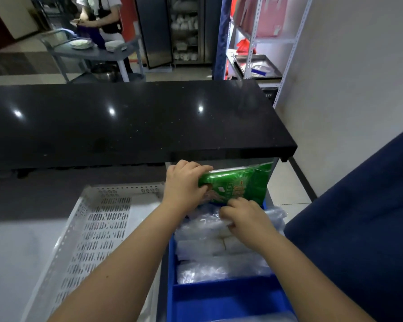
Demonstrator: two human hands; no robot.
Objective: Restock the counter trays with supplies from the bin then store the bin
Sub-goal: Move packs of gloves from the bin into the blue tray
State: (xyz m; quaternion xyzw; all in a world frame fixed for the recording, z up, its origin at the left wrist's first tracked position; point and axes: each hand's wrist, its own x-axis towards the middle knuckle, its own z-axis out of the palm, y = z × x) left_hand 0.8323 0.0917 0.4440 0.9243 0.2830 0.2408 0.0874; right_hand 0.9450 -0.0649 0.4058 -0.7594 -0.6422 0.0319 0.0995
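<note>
Gripping glossy green pkt, L hand

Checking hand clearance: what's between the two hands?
Head view: the lower left corner of the green packet, gripped by the left hand, and clear plastic packs in the blue tray, which the right hand curls on. No bare gap.

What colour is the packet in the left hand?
Green packet, yellow print, gripped by the left hand; head view.

Both forearms are bare as far as the view shows; the left hand and right hand seem bare too.
</note>
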